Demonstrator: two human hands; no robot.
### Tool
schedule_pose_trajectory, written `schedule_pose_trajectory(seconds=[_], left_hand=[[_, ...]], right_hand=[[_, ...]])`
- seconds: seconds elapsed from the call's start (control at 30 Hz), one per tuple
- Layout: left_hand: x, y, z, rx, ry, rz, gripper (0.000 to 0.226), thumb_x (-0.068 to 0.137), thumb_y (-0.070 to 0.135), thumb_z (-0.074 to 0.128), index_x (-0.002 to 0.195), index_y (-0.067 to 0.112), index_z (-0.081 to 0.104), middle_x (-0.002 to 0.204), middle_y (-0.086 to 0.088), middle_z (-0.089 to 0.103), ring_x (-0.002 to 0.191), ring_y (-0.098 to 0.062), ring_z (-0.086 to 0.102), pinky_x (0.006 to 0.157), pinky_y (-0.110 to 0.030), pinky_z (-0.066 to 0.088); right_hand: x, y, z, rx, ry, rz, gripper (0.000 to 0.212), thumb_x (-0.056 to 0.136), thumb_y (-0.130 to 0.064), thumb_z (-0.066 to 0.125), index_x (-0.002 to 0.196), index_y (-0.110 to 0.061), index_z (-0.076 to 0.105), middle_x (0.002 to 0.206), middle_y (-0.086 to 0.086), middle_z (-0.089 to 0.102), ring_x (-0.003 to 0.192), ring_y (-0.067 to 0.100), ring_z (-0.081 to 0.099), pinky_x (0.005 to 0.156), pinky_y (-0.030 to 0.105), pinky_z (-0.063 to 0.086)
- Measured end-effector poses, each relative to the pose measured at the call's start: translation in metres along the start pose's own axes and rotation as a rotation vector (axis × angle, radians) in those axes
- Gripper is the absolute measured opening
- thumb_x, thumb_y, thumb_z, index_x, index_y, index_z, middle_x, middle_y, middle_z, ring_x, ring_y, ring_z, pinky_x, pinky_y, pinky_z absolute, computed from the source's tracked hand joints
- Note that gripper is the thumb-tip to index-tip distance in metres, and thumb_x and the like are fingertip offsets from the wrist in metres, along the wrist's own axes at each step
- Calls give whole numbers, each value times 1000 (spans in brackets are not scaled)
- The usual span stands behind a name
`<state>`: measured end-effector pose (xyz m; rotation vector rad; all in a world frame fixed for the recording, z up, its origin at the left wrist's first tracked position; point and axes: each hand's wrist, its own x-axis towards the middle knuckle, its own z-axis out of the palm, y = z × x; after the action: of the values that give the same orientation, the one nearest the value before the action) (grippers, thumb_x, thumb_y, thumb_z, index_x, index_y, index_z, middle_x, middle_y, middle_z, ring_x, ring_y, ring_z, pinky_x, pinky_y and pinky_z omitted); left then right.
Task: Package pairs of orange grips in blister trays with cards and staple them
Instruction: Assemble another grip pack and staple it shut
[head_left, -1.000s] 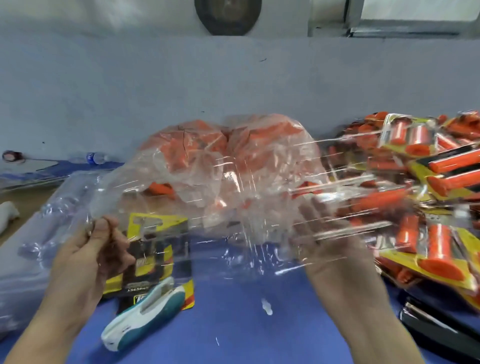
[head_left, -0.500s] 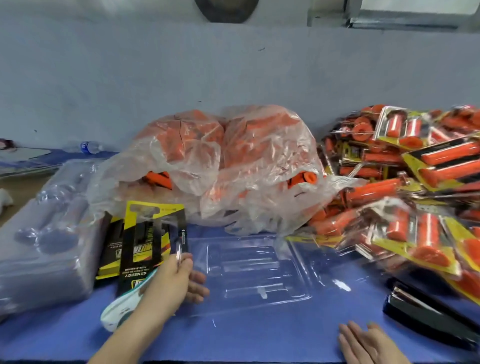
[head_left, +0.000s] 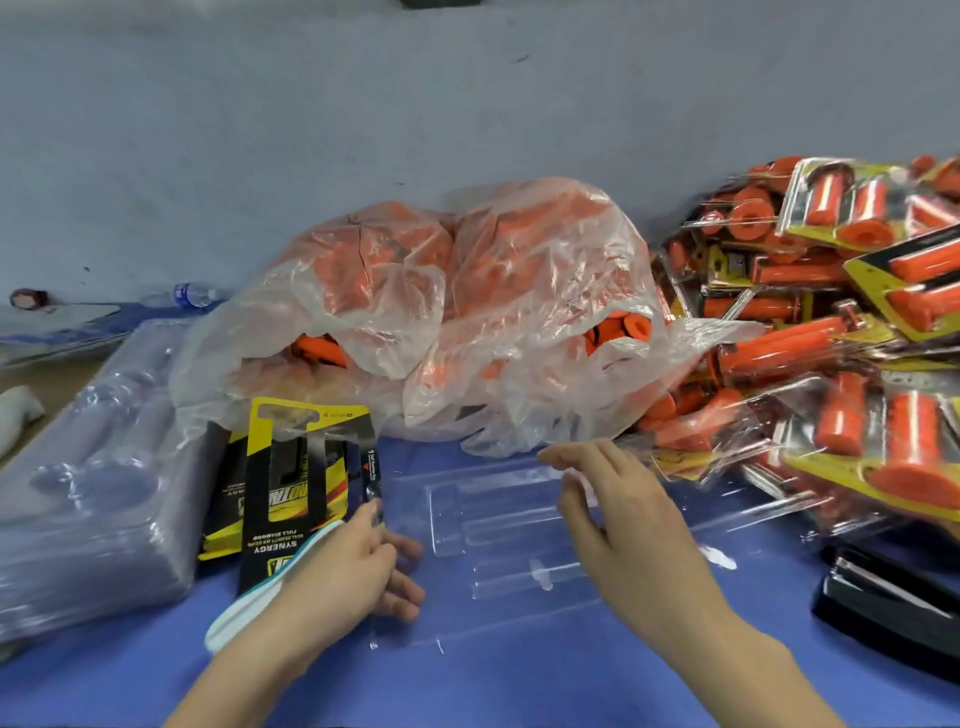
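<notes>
**Tray down, grips next**

Rests the blister tray (head_left: 493, 525) flat on the counter (head_left: 519, 691) now, no longer up in both hands. Keeps the left hand (head_left: 358, 566) on the tray's left rim, fingers curled; pinching or merely pressing, cannot tell. Lifts the right hand (head_left: 618, 514) over the tray, loose-fingered and empty, toward the bag of orange grips (head_left: 441, 322) just behind the tray. Probably means loading comes next; cards (head_left: 301, 467) waiting left of the tray.

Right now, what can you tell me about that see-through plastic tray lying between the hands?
The clear blister tray is thin, transparent plastic with long moulded recesses, all empty. It lies flat on the blue table, before the bag of orange grips. The left hand touches its left edge; the right hand hovers open above it.
</notes>
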<state>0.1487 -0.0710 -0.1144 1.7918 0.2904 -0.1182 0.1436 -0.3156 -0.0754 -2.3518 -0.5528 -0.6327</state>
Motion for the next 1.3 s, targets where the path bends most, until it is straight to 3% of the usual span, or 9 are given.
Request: schedule_pose_trajectory(seconds=[0.17, 0.27, 0.4, 0.5, 0.6, 0.7, 0.83, 1.0, 1.3], left_hand=[[-3, 5, -1, 183, 83, 76, 61, 102, 0, 34, 155, 20, 14, 100, -13, 59, 50, -21, 63, 52, -37, 56], [-11, 10, -7, 363, 146, 138, 41, 102, 6, 35, 141, 18, 33, 87, -8, 64, 51, -26, 66, 52, -41, 58], [-22, 16, -10, 583, 185, 156, 42, 103, 11, 38, 143, 6, 29, 73, -11, 68, 42, -17, 64, 37, -21, 45], [-24, 18, -10, 817, 211, 178, 48, 104, 25, 38, 147, 12, 23, 93, -14, 70, 72, -27, 71, 62, -36, 57], [-28, 17, -10, 1051, 292, 225, 48, 103, 39, 33, 149, 26, 25, 123, -4, 62, 108, -29, 62, 87, -40, 50], [-29, 18, -16, 1065, 320, 223, 42, 102, 48, 29, 140, 34, 39, 124, 5, 48, 112, -24, 58, 84, -37, 49], [-21, 21, -41, 955, 359, 246, 22, 99, 43, 33, 86, 40, 50, 93, -2, 56, 92, -29, 55, 81, -43, 49], [-13, 12, -77, 849, 742, 128, 46, 100, 47, 39, 124, 12, 55, 116, -13, 57, 102, -34, 56, 77, -45, 45], [12, 3, -80, 808, 701, 61, 31, 99, 27, 53, 115, 2, 48, 107, -22, 64, 99, -42, 59, 77, -50, 50]], right_hand=[[14, 21, 20, -309, -80, -29, 33, 90, -13, 62, 122, -20, 65, 120, 1, 64, 110, 27, 61, 94, 43, 48], [22, 28, 25, -372, -120, -25, 37, 94, -18, 56, 131, -20, 60, 133, 4, 59, 123, 28, 54, 107, 46, 39], [24, 36, 28, -411, -138, 26, 41, 100, -30, 47, 140, -23, 51, 142, 3, 52, 132, 27, 46, 115, 46, 26], [22, 40, 33, -469, -210, 73, 45, 102, -39, 38, 145, -27, 45, 142, -2, 51, 134, 24, 43, 117, 46, 20], [21, 44, 34, -525, -257, 70, 40, 103, -40, 33, 137, -31, 52, 128, -7, 61, 124, 21, 50, 116, 44, 22], [22, 44, 34, -507, -201, 34, 32, 101, -36, 42, 121, -27, 64, 110, -4, 70, 108, 25, 62, 109, 44, 33], [23, 43, 34, -496, -184, 10, 31, 101, -34, 43, 119, -24, 66, 107, -3, 71, 102, 25, 65, 105, 41, 37], [26, 45, 33, -500, -224, -21, 37, 103, -37, 33, 129, -30, 59, 115, -8, 67, 110, 19, 60, 109, 35, 30], [28, 38, 31, -451, -89, -94, 22, 91, -21, 63, 110, -20, 73, 98, -1, 71, 89, 28, 67, 91, 43, 48]])
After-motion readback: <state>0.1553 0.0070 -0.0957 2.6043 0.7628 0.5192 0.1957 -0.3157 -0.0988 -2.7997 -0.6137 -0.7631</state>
